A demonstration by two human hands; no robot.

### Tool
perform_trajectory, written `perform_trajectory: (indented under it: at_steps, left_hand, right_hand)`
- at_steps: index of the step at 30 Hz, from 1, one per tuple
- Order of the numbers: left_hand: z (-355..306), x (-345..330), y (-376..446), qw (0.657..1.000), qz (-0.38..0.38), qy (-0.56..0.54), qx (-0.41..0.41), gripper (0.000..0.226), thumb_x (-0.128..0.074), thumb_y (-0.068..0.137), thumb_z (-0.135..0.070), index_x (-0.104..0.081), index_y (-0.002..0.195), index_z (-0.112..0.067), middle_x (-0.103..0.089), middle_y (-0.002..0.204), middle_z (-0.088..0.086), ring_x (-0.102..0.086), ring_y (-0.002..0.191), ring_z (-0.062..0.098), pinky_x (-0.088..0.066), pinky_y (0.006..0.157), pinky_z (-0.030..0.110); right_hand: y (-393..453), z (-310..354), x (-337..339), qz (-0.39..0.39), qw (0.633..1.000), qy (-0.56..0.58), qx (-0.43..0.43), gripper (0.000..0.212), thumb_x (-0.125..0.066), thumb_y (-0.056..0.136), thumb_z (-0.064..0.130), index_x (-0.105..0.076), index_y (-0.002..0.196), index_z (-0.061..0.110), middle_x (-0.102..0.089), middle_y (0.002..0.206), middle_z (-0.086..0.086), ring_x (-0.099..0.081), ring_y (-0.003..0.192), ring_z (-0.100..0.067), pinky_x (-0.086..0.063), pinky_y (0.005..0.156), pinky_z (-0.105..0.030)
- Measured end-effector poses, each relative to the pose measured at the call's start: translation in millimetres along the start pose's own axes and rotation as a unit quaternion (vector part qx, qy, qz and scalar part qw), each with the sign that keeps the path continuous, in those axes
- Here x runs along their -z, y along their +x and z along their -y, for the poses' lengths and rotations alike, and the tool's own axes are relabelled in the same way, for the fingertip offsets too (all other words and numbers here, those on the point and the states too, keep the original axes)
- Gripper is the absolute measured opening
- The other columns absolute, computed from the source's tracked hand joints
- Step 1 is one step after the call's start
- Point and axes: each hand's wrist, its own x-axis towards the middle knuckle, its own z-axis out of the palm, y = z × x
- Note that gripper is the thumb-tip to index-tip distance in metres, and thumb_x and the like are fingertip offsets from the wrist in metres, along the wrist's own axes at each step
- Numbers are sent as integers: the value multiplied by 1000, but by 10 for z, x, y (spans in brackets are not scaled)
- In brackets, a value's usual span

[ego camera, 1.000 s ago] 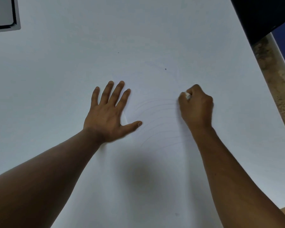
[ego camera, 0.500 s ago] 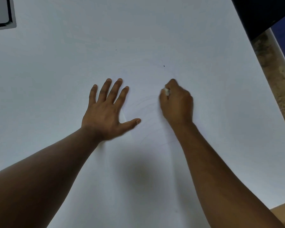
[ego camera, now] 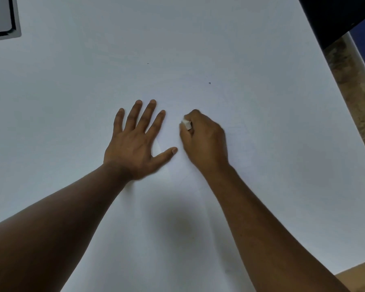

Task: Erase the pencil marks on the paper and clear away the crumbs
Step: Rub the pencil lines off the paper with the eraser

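Both hands sit mid-paper (ego camera: 198, 49): my left hand (ego camera: 135, 142) lies flat, fingers spread; just right of it my right hand (ego camera: 204, 140) curls around the eraser (ego camera: 186, 123). Wide white paper stretches beyond toward the desk's (ego camera: 362, 114) right edge.

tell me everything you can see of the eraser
Only a small white corner of the eraser shows, poking out between the curled fingers of the right hand, which grips it. It looks like a pale, soft block, tilted down toward the white paper. Its lower end is hidden, so contact with the paper cannot be confirmed.
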Motion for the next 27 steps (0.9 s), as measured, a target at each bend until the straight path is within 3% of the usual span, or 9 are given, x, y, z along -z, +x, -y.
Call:
perform_trajectory:
  at_steps: [2, 5, 9, 14, 22, 24, 27]
  left_hand:
    - [0, -7, 0, 1000, -1, 0, 1, 93, -14, 92, -84, -4, 165, -27, 8, 173, 0, 13, 159, 24, 1, 126, 58]
    - [-8, 0, -1, 1000, -6, -12, 0, 93, -19, 92, -83, -8, 165, -26, 4, 173, 0, 10, 159, 25, 1, 126, 59]
    - [-3, 6, -12, 1000, -2, -13, 3, 94, -18, 91, -85, -8, 165, -27, 4, 173, 0, 11, 159, 25, 2, 126, 59]
    - [-77, 9, 34, 1000, 17, -4, -3, 99, -14, 86, -92, -2, 164, -32, 11, 173, -1, 16, 158, 25, 4, 125, 59]
    - [-6, 21, 12, 1000, 19, 7, -1, 105, -5, 81, -94, -1, 165, -30, 12, 173, 0, 17, 158, 25, 3, 125, 59]
    - [-5, 26, 20, 1000, 16, 3, 1, 105, -8, 82, -94, -2, 165, -30, 11, 173, 0, 16, 158, 25, 3, 125, 59]
    - [0, 16, 7, 1000, 21, 6, 3, 105, -13, 82, -95, 0, 165, -31, 13, 173, 0, 18, 158, 25, 4, 125, 59]
  right_hand:
    - [1, 2, -19, 12, 1000, -12, -1, 10, -63, 91, 17, -60, 88, 8, -62, 73, -4, -58, 60, -21, -49, 56, -31]
    - [59, -284, 130, -45, 996, -55, -50, 10, -62, 87, 13, -59, 82, 5, -62, 67, -11, -61, 58, -33, -45, 52, -32]
    - [69, -675, 426, -48, 988, -53, -140, 14, -56, 93, 23, -59, 91, 10, -64, 73, -6, -61, 68, -27, -50, 64, -36]
    - [-46, -485, 364, -37, 998, -28, -48, 14, -58, 97, 20, -69, 99, 10, -66, 87, -5, -60, 77, -19, -45, 72, -25]
    - [-196, 35, 24, 62, 994, -15, 94, 15, -63, 92, 13, -72, 100, 4, -64, 90, -10, -61, 80, -25, -52, 68, -33]
    - [-163, -4, 28, 60, 993, -34, 98, 13, -62, 92, 12, -71, 95, 4, -62, 85, -12, -60, 76, -27, -50, 66, -35]
    - [-2, -255, 121, 6, 997, -77, 25, 14, -60, 91, 16, -71, 88, 7, -62, 82, -12, -61, 75, -30, -45, 66, -33]
